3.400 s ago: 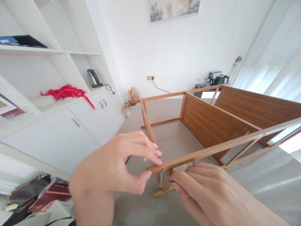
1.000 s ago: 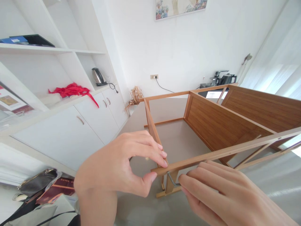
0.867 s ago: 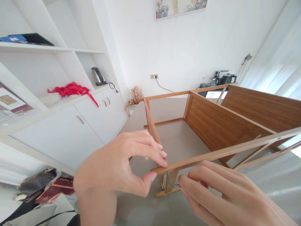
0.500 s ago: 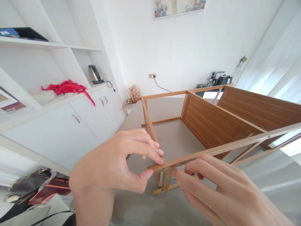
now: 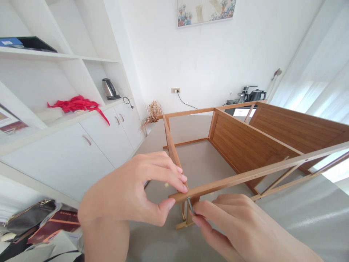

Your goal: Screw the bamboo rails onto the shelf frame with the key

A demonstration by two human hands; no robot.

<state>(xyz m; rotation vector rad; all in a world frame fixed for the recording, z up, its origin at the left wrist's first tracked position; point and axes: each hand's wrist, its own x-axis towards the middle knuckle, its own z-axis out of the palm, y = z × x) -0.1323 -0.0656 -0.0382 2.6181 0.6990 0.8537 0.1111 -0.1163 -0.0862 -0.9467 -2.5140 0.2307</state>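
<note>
A wooden shelf frame [image 5: 218, 185] lies on its side, with panels reaching away to the right. My left hand [image 5: 136, 185] grips the near left corner of its rail, thumb at the end and fingertips over the joint. In my right hand [image 5: 231, 222] is a thin metal hex key [image 5: 190, 206], pinched between thumb and forefinger. The key's bent end meets the underside of the rail close to that corner; my fingers hide the rest of it. Below, a second wooden rail end [image 5: 185, 224] shows.
White cabinets [image 5: 98, 138] line the left, with an electric kettle [image 5: 109, 88] and red ribbon [image 5: 77, 104] on the shelf. Dried stalks [image 5: 152, 112] stand past the frame. A bag [image 5: 31, 214] lies at lower left. A coffee maker [image 5: 247, 94] is at the back right.
My right hand has closed its thumb and forefinger on the hex key, and the key has swung nearer to me. My left hand keeps its hold on the corner.
</note>
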